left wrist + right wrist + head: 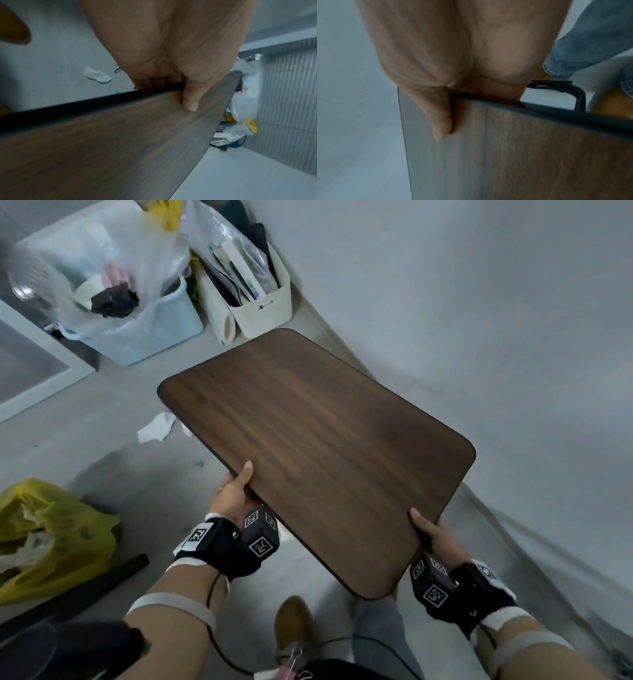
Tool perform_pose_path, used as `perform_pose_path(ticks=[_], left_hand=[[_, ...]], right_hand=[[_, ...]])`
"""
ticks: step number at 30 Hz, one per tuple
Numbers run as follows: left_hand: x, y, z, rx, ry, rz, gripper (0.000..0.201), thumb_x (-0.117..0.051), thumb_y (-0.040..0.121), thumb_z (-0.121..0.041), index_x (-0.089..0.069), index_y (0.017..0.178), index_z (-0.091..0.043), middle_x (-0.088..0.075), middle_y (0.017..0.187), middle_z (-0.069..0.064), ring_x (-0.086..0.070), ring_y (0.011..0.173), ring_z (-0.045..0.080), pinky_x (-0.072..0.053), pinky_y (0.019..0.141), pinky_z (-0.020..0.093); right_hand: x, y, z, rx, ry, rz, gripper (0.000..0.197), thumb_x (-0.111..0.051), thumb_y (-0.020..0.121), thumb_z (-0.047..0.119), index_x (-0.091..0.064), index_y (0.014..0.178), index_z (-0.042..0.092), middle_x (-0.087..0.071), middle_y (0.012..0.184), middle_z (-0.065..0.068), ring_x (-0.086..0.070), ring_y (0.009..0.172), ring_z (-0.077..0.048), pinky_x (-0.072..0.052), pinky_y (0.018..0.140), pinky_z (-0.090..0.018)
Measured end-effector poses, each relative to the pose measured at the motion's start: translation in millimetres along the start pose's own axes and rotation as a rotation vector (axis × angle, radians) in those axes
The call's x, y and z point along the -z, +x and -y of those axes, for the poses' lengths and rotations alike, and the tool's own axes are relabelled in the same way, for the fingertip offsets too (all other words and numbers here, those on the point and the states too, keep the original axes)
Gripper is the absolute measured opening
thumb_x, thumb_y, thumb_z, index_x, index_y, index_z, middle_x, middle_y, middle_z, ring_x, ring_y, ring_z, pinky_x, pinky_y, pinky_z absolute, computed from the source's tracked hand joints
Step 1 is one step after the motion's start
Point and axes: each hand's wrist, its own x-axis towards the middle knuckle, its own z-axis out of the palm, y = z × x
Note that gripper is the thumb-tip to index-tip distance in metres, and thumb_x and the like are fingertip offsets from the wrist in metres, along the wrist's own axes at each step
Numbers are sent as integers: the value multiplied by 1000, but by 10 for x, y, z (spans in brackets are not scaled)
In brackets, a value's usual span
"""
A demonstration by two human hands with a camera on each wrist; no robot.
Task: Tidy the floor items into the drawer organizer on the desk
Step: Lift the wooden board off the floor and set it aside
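Two hands, left hand (233,491) and right hand (432,534), grip one wooden board (318,446).

place: home room, likely | signs: grey floor (102,412); blue bin (150,326) and white bin (267,306) stuffed with household clutter; yellow bag (51,535)

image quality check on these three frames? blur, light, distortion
Head view: dim, flat light, wide-angle bend at the edges, soft but readable; wooden board clear, left hand and right hand gripping it. Left wrist view: thumb fairly sharp, background smeared. Right wrist view: blurriest, board grain streaked.
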Motion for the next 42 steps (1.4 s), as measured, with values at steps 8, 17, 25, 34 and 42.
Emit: perform_pose_path(ticks=[8, 17, 25, 34, 42], left_hand=[[-361, 505, 494, 65, 97, 117, 43, -54, 99, -24, -51, 134, 0, -66, 122, 21, -68, 102, 35, -49, 100, 51], [-732, 1040, 1029, 90, 49, 306, 33, -46, 102, -21, -50, 132, -7, -66, 120, 16, -71, 98, 27, -58, 88, 44], [-1010, 1369, 1424, 129, 77, 370, 32, -46, 103, -23, -52, 131, -8, -69, 118, 14, -67, 101, 33, -52, 92, 47], [-1136, 1634, 1758, 210, 3, 300, 32, -44, 104, -20, -47, 135, -16, -59, 129, 15, -64, 101, 32, -51, 82, 49], [-1162, 1644, 1695, 272, 219, 232, 43, -51, 102, -21, -43, 141, -4, -55, 139, 6, -57, 122, 30, -55, 71, 35]], right_hand=[[496, 478, -12, -44, 34, -63, 48, -60, 92, 15, -50, 139, 11, -68, 124, -15, -72, 99, -30, -61, 70, -39], [892, 925, -152, 93, 73, -165, 61, -65, 83, 16, -47, 141, 11, -72, 116, -11, -74, 94, -27, -61, 67, -35], [1252, 1240, -268, 112, 99, -242, 67, -67, 80, 24, -46, 144, 16, -64, 130, -13, -66, 111, -34, -61, 71, -39], [1197, 1523, -303, 158, 102, -309, 43, -43, 101, 4, -40, 144, 6, -56, 132, -14, -63, 84, -20, -55, 46, -22], [1158, 1625, -283, -16, -204, -615, 24, -58, 97, 22, -57, 116, 7, -60, 115, -12, -54, 68, -25, -40, 55, -34]])
